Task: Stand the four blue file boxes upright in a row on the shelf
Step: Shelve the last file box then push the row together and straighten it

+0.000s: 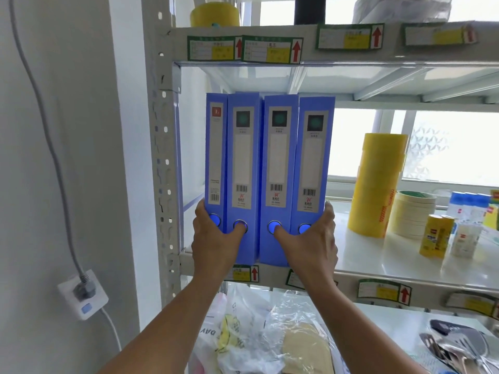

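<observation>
Yellow tape stack (378, 184), glue bottles (434, 236), wall socket (82, 294).

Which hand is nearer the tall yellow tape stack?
Right. The right hand holds the box row's right end, beside the tall yellow tape stack; the left hand holds the far end.

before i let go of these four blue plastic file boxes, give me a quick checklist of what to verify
1. All four blue plastic file boxes upright, spines out: ok.
2. Boxes packed side by side with no gap: ok.
3. Spines flush: not ok, the middle two sit slightly ahead.
4. Bases fully on the white metal shelf: cannot tell, hands cover them.
5. Left hand and right hand bracing the outer boxes: ok.
6. Yellow tape roll stack clear of the row: ok.
</observation>
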Demonstrator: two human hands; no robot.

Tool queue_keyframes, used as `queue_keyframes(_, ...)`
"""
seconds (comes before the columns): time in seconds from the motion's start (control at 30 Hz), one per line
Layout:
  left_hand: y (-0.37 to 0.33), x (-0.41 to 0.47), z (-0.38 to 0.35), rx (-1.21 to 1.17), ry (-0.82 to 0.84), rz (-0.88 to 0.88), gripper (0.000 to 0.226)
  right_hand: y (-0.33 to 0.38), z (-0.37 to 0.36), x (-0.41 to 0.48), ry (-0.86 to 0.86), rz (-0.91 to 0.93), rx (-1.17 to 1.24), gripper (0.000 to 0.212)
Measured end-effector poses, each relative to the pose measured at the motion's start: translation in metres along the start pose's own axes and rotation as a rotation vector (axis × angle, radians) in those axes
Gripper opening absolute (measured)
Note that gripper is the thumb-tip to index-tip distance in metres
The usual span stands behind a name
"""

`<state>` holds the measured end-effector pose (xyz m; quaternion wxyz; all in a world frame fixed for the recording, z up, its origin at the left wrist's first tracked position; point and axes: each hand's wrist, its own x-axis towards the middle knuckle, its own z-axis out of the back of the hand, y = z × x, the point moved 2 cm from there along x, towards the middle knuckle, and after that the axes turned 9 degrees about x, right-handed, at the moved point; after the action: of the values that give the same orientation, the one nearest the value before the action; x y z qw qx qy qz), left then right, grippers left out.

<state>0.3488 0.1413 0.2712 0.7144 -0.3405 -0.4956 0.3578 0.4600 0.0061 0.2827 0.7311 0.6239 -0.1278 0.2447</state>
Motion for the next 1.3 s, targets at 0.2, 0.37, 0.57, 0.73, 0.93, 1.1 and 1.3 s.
queue_keyframes(0.2, -0.002, -0.005, -0.014, 0.065, -0.094, 0.027, 0.084, -0.002, 0.006, -0.002, -0.013, -0.01, 0.061, 0.103)
queue_keyframes(0.37, -0.003, -0.008, -0.019, 0.098, -0.131, 0.044, 0.08, -0.002, 0.005, -0.002, 0.015, -0.001, 0.098, 0.105)
queue_keyframes(0.57, 0.001, -0.005, -0.017, 0.1, -0.125, 0.022, 0.077, -0.002, -0.002, 0.001, 0.043, 0.022, 0.13, 0.101)
queue_keyframes(0.73, 0.008, 0.001, -0.016, 0.047, -0.07, -0.041, 0.078, -0.006, -0.004, 0.003, 0.05, 0.059, 0.152, 0.098)
queue_keyframes(0.93, 0.038, 0.013, 0.006, -0.148, 0.243, -0.06, 0.099, -0.019, 0.007, 0.006, 0.152, 0.053, 0.216, 0.115)
queue_keyframes(1.1, 0.039, 0.024, 0.015, -0.006, 0.372, -0.129, 0.097, -0.026, 0.008, 0.009, 0.218, 0.051, 0.212, 0.103)
queue_keyframes(1.3, 0.046, 0.034, 0.017, 0.008, 0.366, -0.134, 0.093, -0.03, 0.002, 0.013, 0.234, 0.079, 0.195, 0.101)
